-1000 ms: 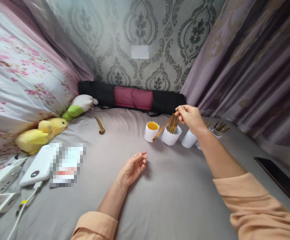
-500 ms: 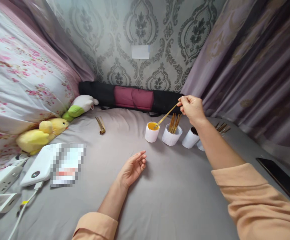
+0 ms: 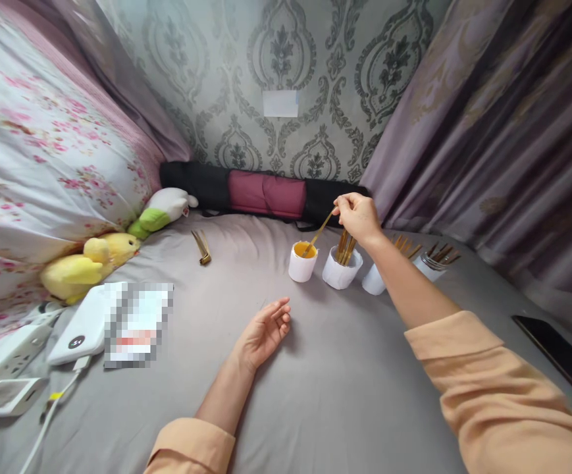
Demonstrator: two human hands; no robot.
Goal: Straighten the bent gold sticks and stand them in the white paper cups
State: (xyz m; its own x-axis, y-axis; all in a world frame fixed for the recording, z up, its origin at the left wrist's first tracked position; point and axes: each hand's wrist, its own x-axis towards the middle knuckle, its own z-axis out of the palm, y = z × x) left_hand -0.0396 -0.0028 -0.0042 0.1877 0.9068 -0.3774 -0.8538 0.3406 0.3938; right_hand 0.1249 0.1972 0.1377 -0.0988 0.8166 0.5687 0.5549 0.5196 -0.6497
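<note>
My right hand [image 3: 357,216] is closed in a pinch on the upper end of a slim gold-coloured fork [image 3: 321,235]. The fork slants down to the left, its lower end inside a white-wrapped cup [image 3: 302,268] with a yellow inside. Just right of that cup, below my right hand, stands a wider white cup [image 3: 341,275] holding several thin gold-brown sticks or handles [image 3: 345,249]. My left hand [image 3: 264,334] rests palm up on the grey sheet in front of the cups, fingers loosely bent and holding nothing.
Another white cup [image 3: 373,282] and a jar of brown sticks [image 3: 431,265] stand partly behind my right forearm. Several gold utensils [image 3: 201,250] lie left. A power bank [image 3: 81,329], power strip [image 3: 12,349] and plush toys [image 3: 91,263] line the left; a phone [image 3: 557,355] lies right.
My right hand has moved left and slightly down, lowering the fork deeper into the yellow-lined cup. My left hand stays in place. The view has shifted slightly.
</note>
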